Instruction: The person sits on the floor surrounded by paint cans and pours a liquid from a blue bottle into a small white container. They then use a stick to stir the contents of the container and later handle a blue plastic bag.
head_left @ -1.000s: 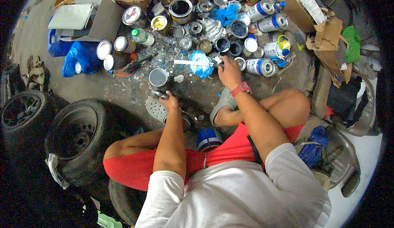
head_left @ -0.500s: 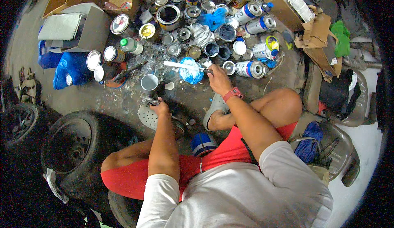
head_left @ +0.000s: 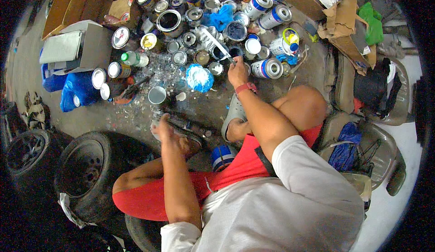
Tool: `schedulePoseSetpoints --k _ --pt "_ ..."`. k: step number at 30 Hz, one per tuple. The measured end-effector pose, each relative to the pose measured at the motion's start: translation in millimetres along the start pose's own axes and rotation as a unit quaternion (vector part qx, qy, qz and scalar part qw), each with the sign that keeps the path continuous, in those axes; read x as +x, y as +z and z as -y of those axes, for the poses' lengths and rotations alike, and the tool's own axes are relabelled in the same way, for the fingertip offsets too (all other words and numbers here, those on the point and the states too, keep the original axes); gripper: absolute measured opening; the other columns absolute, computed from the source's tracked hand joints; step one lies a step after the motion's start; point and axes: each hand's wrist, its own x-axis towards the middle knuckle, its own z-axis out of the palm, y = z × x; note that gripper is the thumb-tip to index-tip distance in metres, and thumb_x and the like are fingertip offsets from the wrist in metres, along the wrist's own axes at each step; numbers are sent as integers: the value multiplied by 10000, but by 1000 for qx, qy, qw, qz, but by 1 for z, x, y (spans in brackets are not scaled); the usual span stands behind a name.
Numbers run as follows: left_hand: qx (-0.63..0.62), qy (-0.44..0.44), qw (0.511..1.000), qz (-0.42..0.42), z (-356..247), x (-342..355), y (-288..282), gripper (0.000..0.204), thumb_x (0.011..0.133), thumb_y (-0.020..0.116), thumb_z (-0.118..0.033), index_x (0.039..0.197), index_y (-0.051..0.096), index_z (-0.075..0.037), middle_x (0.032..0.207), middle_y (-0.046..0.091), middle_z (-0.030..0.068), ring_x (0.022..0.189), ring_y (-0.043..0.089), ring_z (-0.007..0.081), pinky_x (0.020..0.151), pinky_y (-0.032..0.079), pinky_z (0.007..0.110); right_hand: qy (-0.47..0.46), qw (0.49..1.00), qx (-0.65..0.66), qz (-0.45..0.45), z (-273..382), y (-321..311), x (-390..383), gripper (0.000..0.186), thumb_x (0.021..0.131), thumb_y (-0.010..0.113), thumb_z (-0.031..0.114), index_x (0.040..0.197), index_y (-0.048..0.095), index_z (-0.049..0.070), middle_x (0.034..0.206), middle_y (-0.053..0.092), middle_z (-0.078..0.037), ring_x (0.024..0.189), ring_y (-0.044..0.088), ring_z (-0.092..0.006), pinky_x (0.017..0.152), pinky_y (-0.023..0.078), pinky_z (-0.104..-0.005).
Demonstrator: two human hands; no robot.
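We see that the long flat white-coated stirring stick (head_left: 216, 43) has swung since a second ago: it then lay nearly level across the crumpled blue-and-white rag (head_left: 200, 77), and now it slants up and away to the far left, its tip over the cluster of open metal paint cans (head_left: 195, 16), with our right hand (head_left: 237, 70) closed around its near end just beyond the red wristband (head_left: 245, 88). We judge from this that the stick has been lifted out of the wiping position and is being carried toward the cans. Our left hand (head_left: 164, 127) has stayed low on the near side, resting on the edge of a dark sandal-like object (head_left: 183, 132); whether its fingers grip anything, we cannot tell. The small grey open tin (head_left: 157, 95) stands just beyond it, untouched. The surface is a bare, stained concrete floor (head_left: 199, 109) strewn with glittering shards and paint spots. To the left lie a grey box (head_left: 86, 46), a blue plastic bag (head_left: 79, 89) and two black tyres (head_left: 86, 170); to the far right sit torn brown cardboard (head_left: 344, 25) and a green cloth (head_left: 371, 25), and near right a worn seat (head_left: 362, 147).
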Motion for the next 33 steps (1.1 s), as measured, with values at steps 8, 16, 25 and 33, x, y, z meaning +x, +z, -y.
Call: schedulePoseSetpoints --k 8,16,25,33 --pt "342 411 844 47 -230 -266 -70 416 1088 579 -234 1444 556 -19 1389 641 162 1286 599 267 1154 406 395 -115 976 -79 -166 25 -5 -25 435 893 758 156 1256 534 67 1094 657 -206 1045 646 -405 918 516 -469" --pt "455 343 803 -177 -212 -272 -151 428 1085 592 -374 1042 656 46 980 691 127 929 624 213 880 489 356 167 971 167 43 28 45 -86 340 919 748 286 1092 664 5 1011 762 -125 917 737 -270 797 564 -426" --pt "375 407 804 -219 -195 -262 -175 490 1090 583 -414 968 617 59 901 588 69 846 515 186 836 457 333 178 935 281 123 -5 96 -102 411 917 774 263 1225 674 11 1250 671 -124 1032 658 -227 891 533 -366" --pt "346 345 865 -111 -205 -250 -192 526 1118 504 -459 926 626 15 853 542 25 831 483 162 808 422 303 134 943 290 95 -3 89 -83 282 880 807 232 1037 728 12 949 727 -67 825 666 -177 753 541 -344"
